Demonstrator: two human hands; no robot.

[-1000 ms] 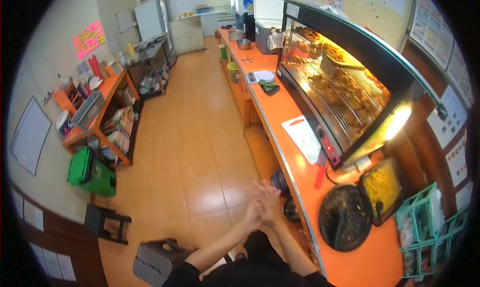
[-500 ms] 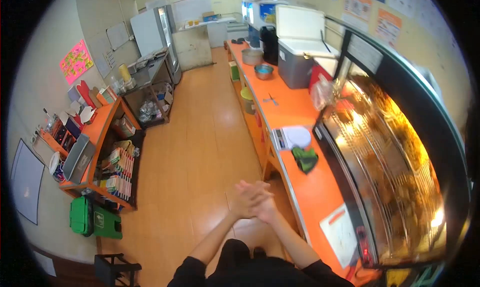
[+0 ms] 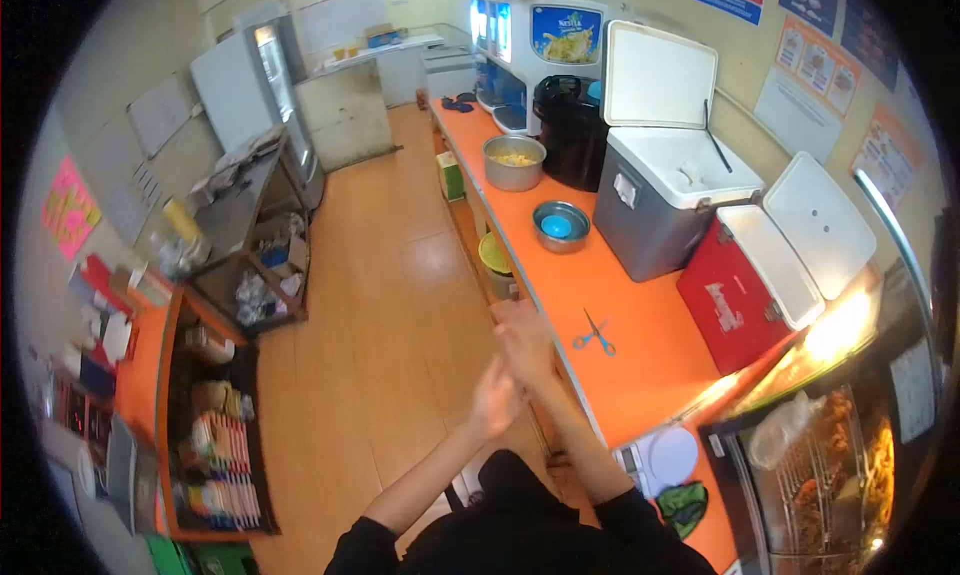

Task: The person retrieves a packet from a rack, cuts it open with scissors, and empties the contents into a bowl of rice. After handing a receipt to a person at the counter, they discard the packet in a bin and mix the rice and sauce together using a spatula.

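Note:
My left hand (image 3: 494,403) and my right hand (image 3: 527,343) meet in front of me over the aisle, just left of the orange counter's edge. The left one lies against the heel of the right, with its fingers fairly straight. My right hand reaches further forward, fingers stretched out, somewhat blurred. No object shows in either. On the orange counter (image 3: 640,385) nearby lie blue-handled scissors (image 3: 596,340). A white kitchen scale (image 3: 668,458) and a green-black cloth (image 3: 683,508) are near my right forearm.
Along the counter stand a metal bowl (image 3: 561,227), a pot (image 3: 514,165), a grey cooler (image 3: 650,210) and a red cooler (image 3: 730,295), both with lids up. A lit food warmer (image 3: 830,475) is at right. Shelves (image 3: 165,415) line the left side.
My view has swung right and forward along the counter. The hands, interlaced before, have slid so that the left now sits lower against the right.

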